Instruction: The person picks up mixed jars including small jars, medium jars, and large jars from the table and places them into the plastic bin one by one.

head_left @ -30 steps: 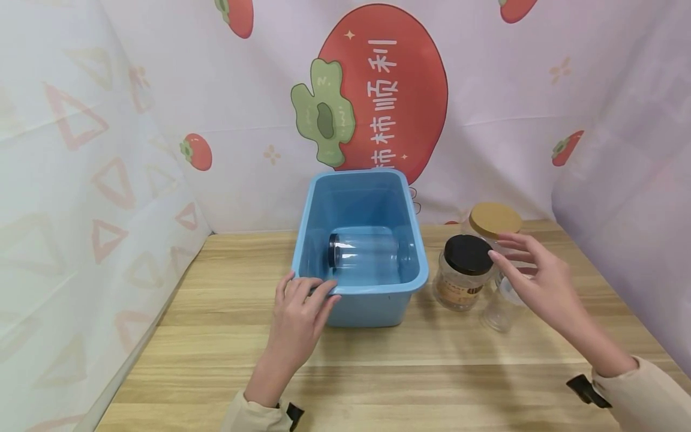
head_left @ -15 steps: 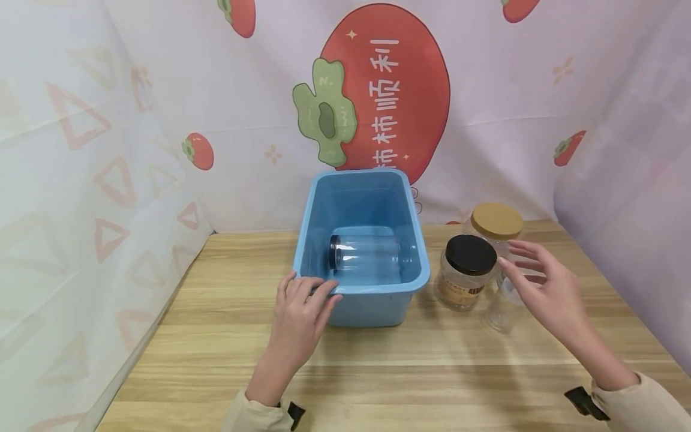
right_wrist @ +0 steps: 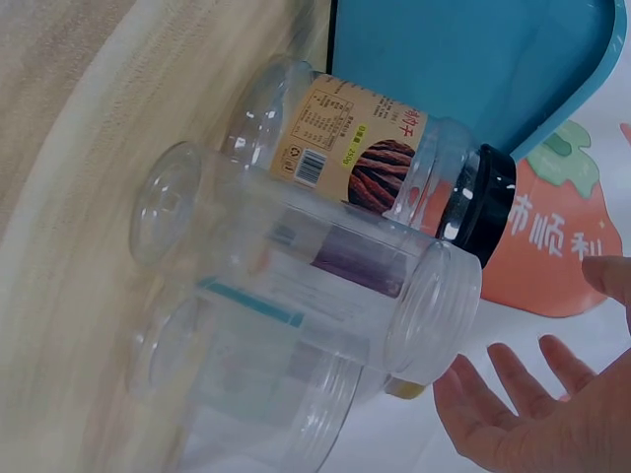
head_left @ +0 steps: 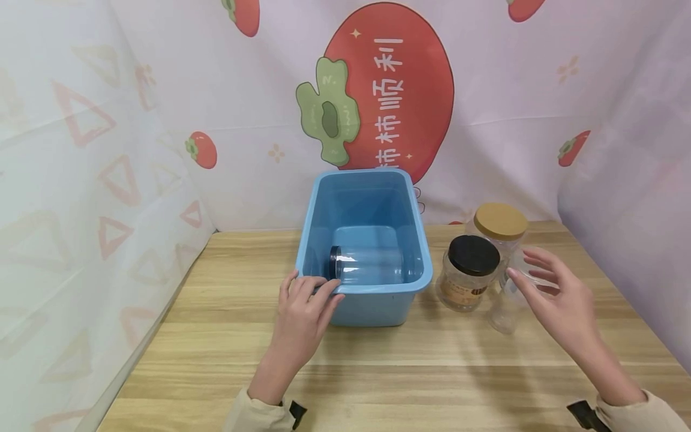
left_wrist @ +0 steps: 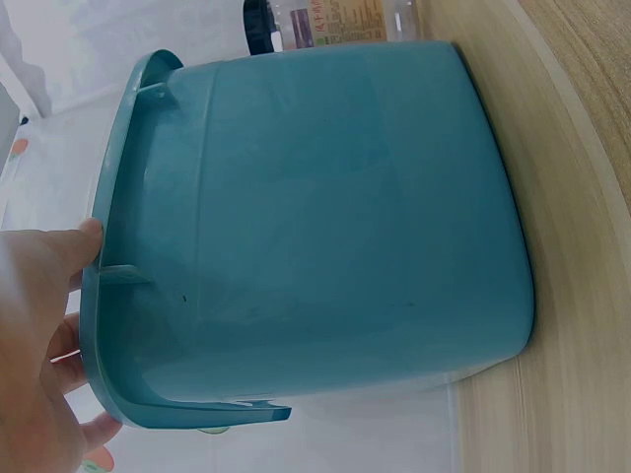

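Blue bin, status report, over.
Left hand: grip on blue rectangular plastic bin at rim. Right hand: holding nothing, beside clear cylindrical plastic jar. Clear black-lidded jar lying inside. Brown-labelled black-lidded jar between right hand and bin.

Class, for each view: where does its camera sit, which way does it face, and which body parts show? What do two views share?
Head: worn on the head, facing forward and down at the blue bin; left hand, right hand, sleeves show.
Left wrist: on that wrist, facing the blue bin's outer wall; left hand shows.
Right wrist: on that wrist, facing the clear jars; right hand shows.
Shared by head and right wrist: black-lidded jar.
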A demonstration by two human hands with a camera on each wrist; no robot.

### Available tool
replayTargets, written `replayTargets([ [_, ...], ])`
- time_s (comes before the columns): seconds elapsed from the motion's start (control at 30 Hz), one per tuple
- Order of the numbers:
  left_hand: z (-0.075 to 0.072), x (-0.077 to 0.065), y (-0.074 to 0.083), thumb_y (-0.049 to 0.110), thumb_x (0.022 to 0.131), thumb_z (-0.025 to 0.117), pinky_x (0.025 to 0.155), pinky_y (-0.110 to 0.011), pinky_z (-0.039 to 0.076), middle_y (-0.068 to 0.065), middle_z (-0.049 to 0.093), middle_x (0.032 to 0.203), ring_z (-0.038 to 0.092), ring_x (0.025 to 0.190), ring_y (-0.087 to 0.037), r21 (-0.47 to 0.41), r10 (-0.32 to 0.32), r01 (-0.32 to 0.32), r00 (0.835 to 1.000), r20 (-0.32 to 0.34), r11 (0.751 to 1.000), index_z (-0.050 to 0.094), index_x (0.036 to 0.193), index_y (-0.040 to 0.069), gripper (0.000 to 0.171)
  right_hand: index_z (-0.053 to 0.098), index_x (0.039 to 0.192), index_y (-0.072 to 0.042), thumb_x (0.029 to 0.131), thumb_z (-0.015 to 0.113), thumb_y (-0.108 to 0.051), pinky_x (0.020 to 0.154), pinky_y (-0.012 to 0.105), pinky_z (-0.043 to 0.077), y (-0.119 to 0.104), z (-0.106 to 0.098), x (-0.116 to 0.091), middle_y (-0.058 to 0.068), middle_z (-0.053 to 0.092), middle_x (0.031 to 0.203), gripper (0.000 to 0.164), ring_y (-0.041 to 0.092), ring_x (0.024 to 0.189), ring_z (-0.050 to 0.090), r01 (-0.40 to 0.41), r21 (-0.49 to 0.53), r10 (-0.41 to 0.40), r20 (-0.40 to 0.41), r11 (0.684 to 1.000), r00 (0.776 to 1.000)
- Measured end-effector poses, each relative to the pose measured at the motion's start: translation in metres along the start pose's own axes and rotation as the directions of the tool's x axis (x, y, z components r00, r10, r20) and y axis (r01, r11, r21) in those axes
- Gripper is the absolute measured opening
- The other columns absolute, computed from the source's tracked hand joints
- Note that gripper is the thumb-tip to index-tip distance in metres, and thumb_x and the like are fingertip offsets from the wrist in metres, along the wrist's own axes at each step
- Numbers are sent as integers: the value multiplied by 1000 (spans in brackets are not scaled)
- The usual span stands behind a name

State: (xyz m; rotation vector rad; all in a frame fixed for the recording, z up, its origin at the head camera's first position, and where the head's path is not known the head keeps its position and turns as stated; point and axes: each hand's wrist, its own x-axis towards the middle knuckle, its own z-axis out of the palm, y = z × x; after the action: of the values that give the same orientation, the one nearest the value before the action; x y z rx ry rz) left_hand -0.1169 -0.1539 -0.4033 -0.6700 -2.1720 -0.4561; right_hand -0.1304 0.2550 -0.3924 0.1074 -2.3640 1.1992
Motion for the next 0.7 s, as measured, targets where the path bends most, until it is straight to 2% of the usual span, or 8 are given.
replayTargets([
  [0.23, 0, 0, 0, 38, 112, 49, 100, -69, 48, -11, 70, 96, 66, 96, -31, 0, 1, -1, 1000, 5, 1000, 78, 111, 6, 43, 61, 144, -5, 96, 79, -14, 85, -1, 43, 5, -2, -6, -39, 54, 121, 52, -22, 103, 52, -31, 10, 32, -27, 999, 999],
  [0.5, 1, 0, 0, 41, 112, 44, 100, -68, 48, -10, 69, 96, 65, 96, -31, 5, 1, -1, 1000, 3, 1000, 78, 111, 6, 49, 61, 144, -3, 94, 82, -19, 82, -2, 42, 14, -6, -12, -19, 65, 129, 57, -22, 101, 50, -80, -37, 79, -36, 996, 996],
  [0.6, 0, 0, 0, 41, 112, 42, 100, -69, 48, -10, 69, 96, 65, 96, -31, 4, 1, -1, 1000, 2, 1000, 78, 110, 6, 50, 60, 144, -3, 93, 84, -20, 82, -2, 41, 17, -6, -14, -20, 65, 129, 59, -23, 101, 50, -102, -44, 101, -31, 994, 994],
  [0.7, 0, 0, 0, 41, 112, 43, 100, -68, 48, -10, 69, 97, 65, 96, -31, 1, -2, 2, 1000, 3, 1000, 78, 110, 6, 49, 60, 143, -2, 92, 85, -20, 82, -2, 42, 18, -7, -14, -26, 62, 126, 60, -22, 100, 50, -121, -44, 119, -30, 992, 992],
])
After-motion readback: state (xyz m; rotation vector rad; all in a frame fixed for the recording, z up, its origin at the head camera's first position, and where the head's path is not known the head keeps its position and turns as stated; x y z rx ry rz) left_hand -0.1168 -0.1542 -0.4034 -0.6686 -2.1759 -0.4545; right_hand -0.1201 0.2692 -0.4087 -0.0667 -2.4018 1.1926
